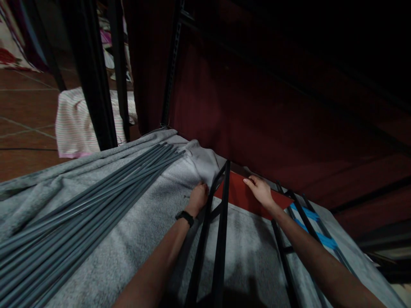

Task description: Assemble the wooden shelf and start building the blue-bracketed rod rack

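Note:
A flat red panel (pixel 240 192) lies across the far part of the black metal frames, partly behind a frame bar. My right hand (pixel 260 191) grips its far edge, thumb on the upper face and the other fingers mostly hidden. Just left of the nearer black frame (pixel 224 214), which has two long bars joined by a crosspiece, is my left hand (pixel 198 197). Its fingers are curled closed, and what they hold, if anything, is hidden. A dark band circles the left wrist. Another black frame (pixel 287 250) runs under my right forearm.
Many long grey tubes (pixel 105 201) lie bundled on the grey blanket (pixel 150 222) at left. Blue strips (pixel 326 239) cross the bars at right. A dark red cloth (pixel 257 115) hangs behind. Black uprights (pixel 93 77) and a striped cloth (pixel 72 124) stand beyond, over tiled floor.

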